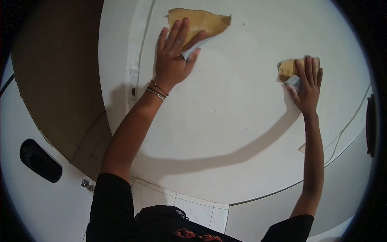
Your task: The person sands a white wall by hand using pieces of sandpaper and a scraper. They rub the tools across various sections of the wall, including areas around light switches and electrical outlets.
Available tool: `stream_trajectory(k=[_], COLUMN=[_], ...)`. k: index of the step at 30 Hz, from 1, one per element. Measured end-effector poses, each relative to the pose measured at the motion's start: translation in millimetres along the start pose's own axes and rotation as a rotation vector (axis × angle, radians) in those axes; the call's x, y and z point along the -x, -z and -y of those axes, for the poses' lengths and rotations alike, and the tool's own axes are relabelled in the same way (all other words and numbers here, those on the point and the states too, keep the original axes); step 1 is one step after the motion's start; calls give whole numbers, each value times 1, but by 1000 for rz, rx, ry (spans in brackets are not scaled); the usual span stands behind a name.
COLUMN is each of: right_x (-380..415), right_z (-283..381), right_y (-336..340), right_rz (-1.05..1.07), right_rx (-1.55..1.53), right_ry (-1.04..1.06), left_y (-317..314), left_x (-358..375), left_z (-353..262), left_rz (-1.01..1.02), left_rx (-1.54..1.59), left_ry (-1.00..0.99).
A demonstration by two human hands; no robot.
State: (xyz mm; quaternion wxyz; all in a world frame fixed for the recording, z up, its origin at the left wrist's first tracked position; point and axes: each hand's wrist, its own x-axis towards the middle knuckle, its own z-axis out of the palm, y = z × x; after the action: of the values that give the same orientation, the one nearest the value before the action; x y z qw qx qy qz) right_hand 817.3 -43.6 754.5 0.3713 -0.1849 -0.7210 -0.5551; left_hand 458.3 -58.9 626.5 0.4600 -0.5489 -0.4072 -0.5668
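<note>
Your left hand (174, 52) lies flat against the white painted wall (225, 113), fingers spread and pointing up, with a folded pale grey sheet of paper (192, 49) pinched between thumb and forefinger. The fingertips (181, 25) overlap the lower left part of a tan, torn-edged patch of bare wall (205, 21), which sits near the wall's top edge. Thin dark and silver bracelets (158, 91) ring that wrist.

Your right hand (307, 86) is pressed to the same wall well apart to the right, fingers up and close together, holding a crumpled tan and pale scrap of paper (288, 70) against the surface; the scrap shows above and left of the fingers.

A thin white cable (346, 129) runs along the wall's right edge. At the wall's left edge stands a white corner moulding (135, 60), with a brown panel (56, 72) beyond it. Pale floor tiles (189, 201) meet the wall's lower edge, above your black shirt (117, 209).
</note>
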Motion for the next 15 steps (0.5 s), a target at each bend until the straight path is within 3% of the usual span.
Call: stream_trajectory(k=[2, 4, 6, 8, 10, 11, 12, 14, 15], right_x=[-3, -15, -25, -20, -13, -7, -6, -23, -36], right_z=[-9, -26, -36, -46, -4, 23, 44, 36, 24], right_y=[5, 7, 7, 0, -16, -26, -23, -17, -18], right_rz=[179, 155, -55, -130, -42, -12, 146, 117, -40], right_rx=[105, 141, 182, 322, 240, 17, 21, 51, -2], right_ry=[63, 40, 3, -1, -40, -18, 20, 1, -48], left_y=[1, 1, 1, 1, 1, 1, 1, 0, -1], left_x=[-2, 1, -1, -2, -1, -1, -1, 0, 1], left_z=[4, 3, 3, 3, 4, 4, 5, 6, 7], left_rz=[2, -2, 0, -7, -9, -3, 3, 4, 13], left_rx=[5, 20, 29, 49, 55, 60, 60, 43, 29], left_ry=[8, 2, 0, 8, 4, 9, 17, 14, 12])
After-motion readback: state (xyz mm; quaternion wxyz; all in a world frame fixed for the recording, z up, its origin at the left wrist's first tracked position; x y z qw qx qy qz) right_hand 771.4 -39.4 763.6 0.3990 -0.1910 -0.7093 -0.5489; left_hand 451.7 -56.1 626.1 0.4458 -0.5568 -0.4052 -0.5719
